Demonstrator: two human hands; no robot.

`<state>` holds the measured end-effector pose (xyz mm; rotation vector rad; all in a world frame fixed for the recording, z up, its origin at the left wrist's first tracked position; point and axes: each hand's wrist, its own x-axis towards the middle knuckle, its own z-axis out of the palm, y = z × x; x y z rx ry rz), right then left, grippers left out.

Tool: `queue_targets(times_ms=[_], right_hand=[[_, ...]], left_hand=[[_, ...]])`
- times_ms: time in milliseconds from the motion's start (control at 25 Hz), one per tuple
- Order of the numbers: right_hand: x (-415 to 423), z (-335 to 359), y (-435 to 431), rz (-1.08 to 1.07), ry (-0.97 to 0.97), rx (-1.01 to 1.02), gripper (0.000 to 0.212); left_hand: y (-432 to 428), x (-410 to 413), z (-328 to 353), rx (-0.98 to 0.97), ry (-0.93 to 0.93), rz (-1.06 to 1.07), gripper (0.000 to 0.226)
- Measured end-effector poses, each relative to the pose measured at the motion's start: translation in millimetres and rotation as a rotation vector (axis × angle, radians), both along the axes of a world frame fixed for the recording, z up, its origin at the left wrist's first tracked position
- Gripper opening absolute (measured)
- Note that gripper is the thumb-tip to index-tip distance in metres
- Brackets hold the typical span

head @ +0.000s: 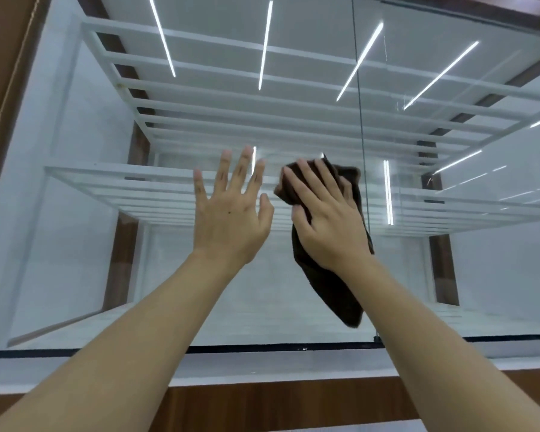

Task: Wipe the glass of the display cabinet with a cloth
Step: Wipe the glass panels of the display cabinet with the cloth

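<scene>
The display cabinet's glass pane [113,244] fills most of the view, with white shelves behind it. My right hand [325,219] lies flat with straight fingers on a dark brown cloth [334,294] and presses it against the glass; the cloth's lower end hangs down below my wrist. My left hand [231,213] is spread flat, fingers straight, on the glass just left of the cloth, holding nothing.
A vertical seam [360,120] between two glass panes runs just right of the cloth. A wooden frame [10,88] borders the glass on the left and a wooden ledge [278,403] runs below. Ceiling light strips reflect in the glass.
</scene>
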<state>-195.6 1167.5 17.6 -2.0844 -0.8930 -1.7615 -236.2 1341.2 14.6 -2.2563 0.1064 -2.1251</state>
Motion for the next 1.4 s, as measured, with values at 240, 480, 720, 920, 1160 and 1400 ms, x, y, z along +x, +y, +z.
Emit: queue_targets(times_ms=[240,480,720,920,1160,1400], right_hand=[[18.4,31.1,-52.6,-0.027,0.083,0.227,0.066],[10.9,-2.9,-26.8,0.023,0.007,0.094,0.063],[25.6,27.0,-71.7,-0.010,0.066,0.220,0.064],[21.3,3.7,-52.6,0.005,-0.030,0.061,0.064],[27.7,10.1,-72.0,-0.014,0.059,0.237,0.065],[20.8,-101.6,-69.8,-0.051,-0.061,-0.025,0.065]], left_hand=[[-25.0,19.6,-7.9,0.046,-0.044,0.029,0.066],[-25.4,21.6,-8.4,0.042,-0.087,0.053,0.067],[-27.4,20.7,-10.2,0.024,-0.074,0.074,0.068],[-29.2,21.0,-10.1,0.024,-0.084,0.076,0.068],[-29.2,19.5,-11.2,0.022,-0.069,0.081,0.068],[-28.9,17.9,-41.7,0.028,-0.055,0.044,0.070]])
